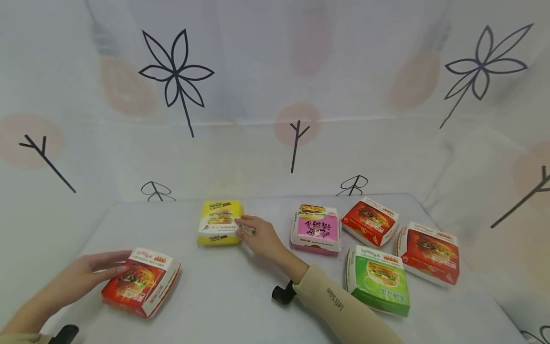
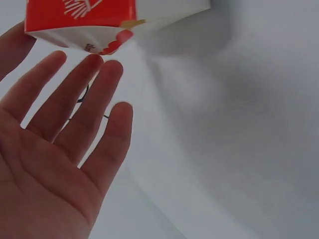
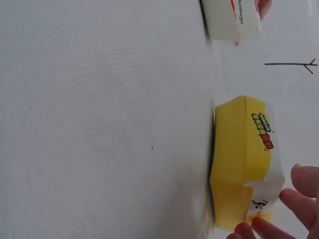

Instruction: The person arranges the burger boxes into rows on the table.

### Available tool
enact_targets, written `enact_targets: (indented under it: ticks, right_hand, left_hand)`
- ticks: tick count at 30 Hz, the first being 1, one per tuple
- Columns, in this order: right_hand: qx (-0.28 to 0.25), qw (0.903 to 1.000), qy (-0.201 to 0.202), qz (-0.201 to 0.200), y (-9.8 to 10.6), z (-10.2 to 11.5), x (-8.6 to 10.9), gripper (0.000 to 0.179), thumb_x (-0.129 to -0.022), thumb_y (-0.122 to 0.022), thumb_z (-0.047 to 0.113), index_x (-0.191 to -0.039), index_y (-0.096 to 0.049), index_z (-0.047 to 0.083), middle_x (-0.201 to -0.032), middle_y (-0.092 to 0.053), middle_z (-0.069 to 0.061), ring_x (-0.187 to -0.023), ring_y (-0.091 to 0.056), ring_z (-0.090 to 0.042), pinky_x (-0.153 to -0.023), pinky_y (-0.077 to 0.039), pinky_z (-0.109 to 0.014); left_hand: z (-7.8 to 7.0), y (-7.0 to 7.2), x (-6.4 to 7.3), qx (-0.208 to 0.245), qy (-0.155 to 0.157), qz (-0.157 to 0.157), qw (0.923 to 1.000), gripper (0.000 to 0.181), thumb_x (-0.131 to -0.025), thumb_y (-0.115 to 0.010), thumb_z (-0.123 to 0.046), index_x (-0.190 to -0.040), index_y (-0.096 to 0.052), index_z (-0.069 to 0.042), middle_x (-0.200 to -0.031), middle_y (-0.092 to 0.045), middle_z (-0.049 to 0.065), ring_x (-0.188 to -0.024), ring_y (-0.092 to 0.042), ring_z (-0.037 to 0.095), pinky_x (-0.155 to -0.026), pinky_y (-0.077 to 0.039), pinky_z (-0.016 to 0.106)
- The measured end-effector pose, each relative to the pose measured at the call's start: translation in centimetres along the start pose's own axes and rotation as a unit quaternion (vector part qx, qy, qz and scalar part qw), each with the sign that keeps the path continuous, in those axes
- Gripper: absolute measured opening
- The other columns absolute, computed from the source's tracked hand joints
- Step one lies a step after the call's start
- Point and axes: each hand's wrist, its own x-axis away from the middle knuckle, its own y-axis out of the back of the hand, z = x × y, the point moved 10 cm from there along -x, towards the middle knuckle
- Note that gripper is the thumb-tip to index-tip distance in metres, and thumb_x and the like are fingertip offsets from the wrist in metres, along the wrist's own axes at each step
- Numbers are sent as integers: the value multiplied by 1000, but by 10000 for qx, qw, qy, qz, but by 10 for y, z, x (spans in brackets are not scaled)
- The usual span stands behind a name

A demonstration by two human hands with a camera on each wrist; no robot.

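At the left front of the table lies a red and white hamburger box (image 1: 139, 283). My left hand (image 1: 83, 277) is beside its left edge, thumb overlapping the lid. In the left wrist view the fingers of the left hand (image 2: 60, 134) are spread and straight, with fingertips right at the red box (image 2: 79, 15). Farther back sits a yellow and white hamburger box (image 1: 220, 223). The right hand (image 1: 262, 236) reaches its right side, fingertips at the edge. In the right wrist view the loosely bent fingers (image 3: 301, 206) meet one end of the yellow box (image 3: 244, 159).
To the right stand a pink box (image 1: 315, 229), a red box (image 1: 370, 221), another red box (image 1: 428, 253) and a green box (image 1: 378, 280), close together. Behind the white table (image 1: 240, 296) hangs a pale curtain (image 1: 240, 157) with plant drawings.
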Motion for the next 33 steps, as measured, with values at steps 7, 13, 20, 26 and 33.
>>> enact_targets:
  ticks: [7, 13, 20, 26, 33]
  right_hand:
    - [25, 10000, -27, -19, 0, -2, 0, 38, -98, -65, 28, -135, -64, 18, -146, -53, -3, -136, -46, -22, -101, -48, -39]
    - [-23, 10000, -14, -19, 1, -1, 2, 38, -98, -65, 27, -135, -64, 18, -145, -54, -3, -136, -46, -23, -101, -48, -39]
    - [-21, 10000, 90, -11, 1, 3, 6, 40, -98, -65, 28, -136, -63, 18, -145, -54, -3, -136, -46, -23, -101, -48, -39]
    - [-43, 9997, 217, 31, 4, 9, 16, 40, -99, -63, 29, -137, -63, 17, -145, -54, -4, -135, -47, -23, -99, -50, -39]
    - [-98, 9991, 405, 50, 9, 13, 32, 41, -99, -64, 25, -138, -61, 16, -146, -53, -4, -135, -47, -21, -98, -50, -38]
  left_hand:
    - [-1, -12, 5, 678, 271, 27, 9973, 68, -98, -60, -47, -145, -48, 0, -141, -49, 30, -125, -46, 52, -84, -54, 58]
    - [-9, -19, 8, 759, 372, -187, 9962, 67, -98, -59, -47, -145, -48, 0, -142, -48, 30, -128, -43, 54, -87, -51, 61]
    - [-21, -31, 10, 905, 426, -463, 9939, 67, -96, -63, -46, -143, -51, 0, -140, -52, 28, -127, -46, 51, -87, -55, 53]
    - [-36, -44, 14, 881, 437, -655, 9930, 68, -93, -66, -49, -141, -55, -2, -136, -56, 25, -125, -48, 48, -86, -55, 51]
    - [-58, -56, 10, 830, 448, -840, 9920, 69, -88, -69, -54, -137, -59, -5, -132, -60, 23, -120, -54, 44, -82, -57, 47]
